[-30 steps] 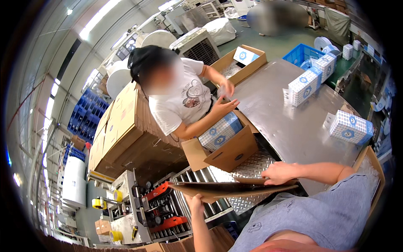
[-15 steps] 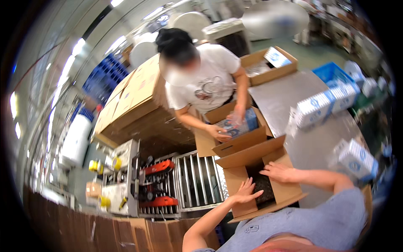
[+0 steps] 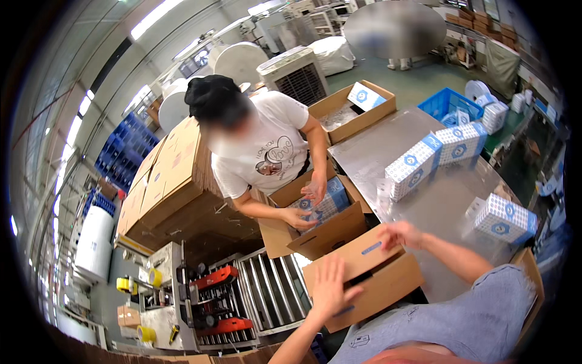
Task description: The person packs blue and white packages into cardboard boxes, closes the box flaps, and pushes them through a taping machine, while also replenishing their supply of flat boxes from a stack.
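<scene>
Right in front of me stands a cardboard box (image 3: 385, 280), its two long flaps folded over the top with a dark gap between them. My left hand (image 3: 330, 288) is open with fingers stretched out, at the left end of the flaps. At the far right corner, my right hand (image 3: 401, 236) has bent fingers at the edge of the far flap (image 3: 354, 250). What lies inside the box is hidden. Just beyond, a co-worker's hands (image 3: 306, 203) are over a second cardboard box (image 3: 330, 233) holding blue-and-white packs (image 3: 330, 203).
Left of the box is a roller conveyor (image 3: 273, 291) with a red-armed machine (image 3: 215, 278). To the right, a metal table (image 3: 424, 221) carries blue-and-white packs (image 3: 415, 167), with a blue crate (image 3: 439, 103) at its far end. Stacked cardboard (image 3: 176, 176) stands beside the co-worker.
The near box's long flaps, upright before, are now folded over the top. My hands have come out from the box's inside onto its top. The view has shifted.
</scene>
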A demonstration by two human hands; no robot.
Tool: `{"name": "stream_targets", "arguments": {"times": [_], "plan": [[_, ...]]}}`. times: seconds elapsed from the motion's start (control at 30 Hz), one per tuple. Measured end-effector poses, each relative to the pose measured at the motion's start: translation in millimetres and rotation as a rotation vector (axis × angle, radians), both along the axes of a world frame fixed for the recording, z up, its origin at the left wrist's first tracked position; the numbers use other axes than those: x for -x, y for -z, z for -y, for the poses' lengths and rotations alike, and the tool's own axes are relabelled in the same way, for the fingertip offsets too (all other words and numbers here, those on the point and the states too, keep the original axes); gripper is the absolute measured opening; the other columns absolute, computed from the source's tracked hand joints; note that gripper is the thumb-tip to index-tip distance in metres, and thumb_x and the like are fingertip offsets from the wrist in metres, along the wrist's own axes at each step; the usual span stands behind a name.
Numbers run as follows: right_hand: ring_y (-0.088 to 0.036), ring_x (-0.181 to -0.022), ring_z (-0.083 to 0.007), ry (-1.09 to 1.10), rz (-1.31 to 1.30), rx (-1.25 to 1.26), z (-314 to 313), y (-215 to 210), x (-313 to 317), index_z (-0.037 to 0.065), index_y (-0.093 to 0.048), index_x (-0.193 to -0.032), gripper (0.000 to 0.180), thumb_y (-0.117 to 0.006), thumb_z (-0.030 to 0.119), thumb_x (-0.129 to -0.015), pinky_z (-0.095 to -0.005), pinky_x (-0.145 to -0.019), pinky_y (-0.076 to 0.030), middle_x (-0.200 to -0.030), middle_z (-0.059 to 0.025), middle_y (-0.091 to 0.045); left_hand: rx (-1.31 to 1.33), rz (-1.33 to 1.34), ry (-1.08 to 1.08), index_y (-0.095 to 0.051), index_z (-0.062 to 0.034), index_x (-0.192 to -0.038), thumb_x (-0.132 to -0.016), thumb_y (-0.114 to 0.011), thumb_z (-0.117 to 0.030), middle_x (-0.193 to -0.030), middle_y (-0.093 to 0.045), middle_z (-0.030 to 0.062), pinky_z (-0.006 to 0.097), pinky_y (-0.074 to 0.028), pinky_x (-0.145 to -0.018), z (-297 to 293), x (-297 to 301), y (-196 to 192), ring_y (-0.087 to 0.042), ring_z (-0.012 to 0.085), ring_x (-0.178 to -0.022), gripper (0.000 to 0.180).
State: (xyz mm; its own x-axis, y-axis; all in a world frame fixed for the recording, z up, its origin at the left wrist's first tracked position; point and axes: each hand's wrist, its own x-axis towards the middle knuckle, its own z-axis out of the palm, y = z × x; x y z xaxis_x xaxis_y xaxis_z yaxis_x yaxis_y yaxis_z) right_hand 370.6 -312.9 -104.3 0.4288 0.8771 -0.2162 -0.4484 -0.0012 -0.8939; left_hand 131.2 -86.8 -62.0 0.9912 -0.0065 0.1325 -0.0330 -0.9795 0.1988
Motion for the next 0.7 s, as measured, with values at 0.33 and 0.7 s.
{"name": "stream_targets", "arguments": {"times": [0.33, 0.7], "plan": [[-0.06, -0.11, -0.0193, 0.307, 0.177, 0.562, -49.5, 163.9, 57.7, 0.004, -0.059, -0.126, 0.046, -0.061, 0.039, -0.097, -0.0367, -0.091, -0.048, -0.118, -0.0086, -0.065, 0.642, -0.04, -0.615, -0.034, -0.0119, -0.153, -0.102, -0.046, -0.039, -0.159, -0.027, 0.0181, 0.042, -0.022, -0.12, -193.4, 186.9, 112.9, -0.022, 0.0352, -0.148, 0.059], [-0.062, -0.11, -0.0251, -0.06, 0.422, -0.005, -122.8, -10.3, 176.7, 0.002, -0.028, -0.138, 0.053, -0.055, 0.002, -0.093, -0.0398, -0.091, -0.054, -0.121, -0.0124, -0.061, 1.907, -0.214, -0.821, -0.022, -0.0103, -0.157, -0.096, -0.025, -0.074, -0.163, -0.022, 0.0128, 0.05, -0.015, -0.121, -210.3, 248.9, 219.6, -0.018, 0.0305, -0.151, 0.088]]}}
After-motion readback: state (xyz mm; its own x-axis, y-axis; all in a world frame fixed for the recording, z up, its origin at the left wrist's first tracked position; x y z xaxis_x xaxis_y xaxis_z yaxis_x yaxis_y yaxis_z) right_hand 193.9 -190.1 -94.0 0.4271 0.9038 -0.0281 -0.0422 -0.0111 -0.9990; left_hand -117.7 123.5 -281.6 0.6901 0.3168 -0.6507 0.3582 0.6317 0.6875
